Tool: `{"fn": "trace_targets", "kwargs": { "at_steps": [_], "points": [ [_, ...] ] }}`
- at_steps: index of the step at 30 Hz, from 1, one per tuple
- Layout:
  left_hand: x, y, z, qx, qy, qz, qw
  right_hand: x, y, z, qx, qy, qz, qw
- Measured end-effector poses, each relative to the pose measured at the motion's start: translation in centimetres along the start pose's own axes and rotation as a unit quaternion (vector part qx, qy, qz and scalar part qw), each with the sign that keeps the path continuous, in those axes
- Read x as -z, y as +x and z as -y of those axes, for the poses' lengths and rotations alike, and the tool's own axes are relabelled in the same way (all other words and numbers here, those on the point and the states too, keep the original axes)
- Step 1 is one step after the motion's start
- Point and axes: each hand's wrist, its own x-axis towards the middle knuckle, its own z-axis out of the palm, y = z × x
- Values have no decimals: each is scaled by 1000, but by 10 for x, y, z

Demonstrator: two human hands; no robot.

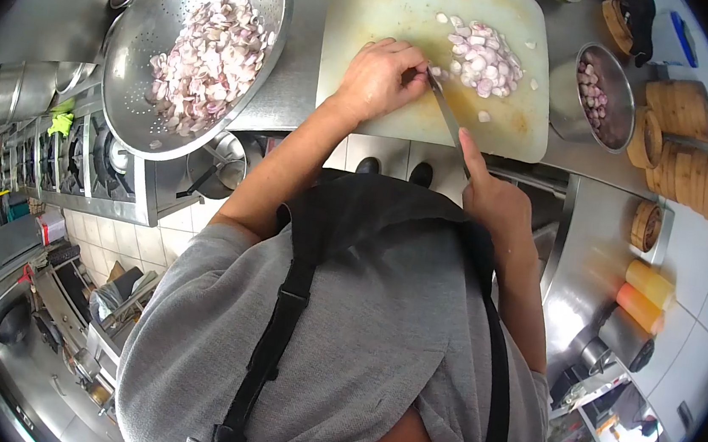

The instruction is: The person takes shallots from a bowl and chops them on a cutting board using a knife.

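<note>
Our right hand (pixel 498 202) grips a long steel knife (pixel 447 108); our left hand (pixel 382 77) seemingly pinches a pale-purple shallot (pixel 436 72) on an off-white board (pixel 370 9).

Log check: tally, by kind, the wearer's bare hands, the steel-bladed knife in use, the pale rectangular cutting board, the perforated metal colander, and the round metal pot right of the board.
Bare hands: 2 (left hand, right hand)
Steel-bladed knife: 1
Pale rectangular cutting board: 1
Perforated metal colander: 1
Round metal pot: 1
Total: 6

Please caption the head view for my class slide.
Right hand holding a knife, left hand at its tip, beside chopped pieces on a cutting board.
</note>
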Motion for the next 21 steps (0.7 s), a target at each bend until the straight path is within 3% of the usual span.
{"fn": "trace_targets", "kwargs": {
  "at_steps": [1, 21],
  "points": [
    [1, 0, 0, -3, 1, -6, 1000, 8, 0, 5, -21, -15, 47, 999],
    [-1, 0, -2, 4, 33, -19, 999, 17, -7, -2, -30, 44, 3, 999]
  ]
}}
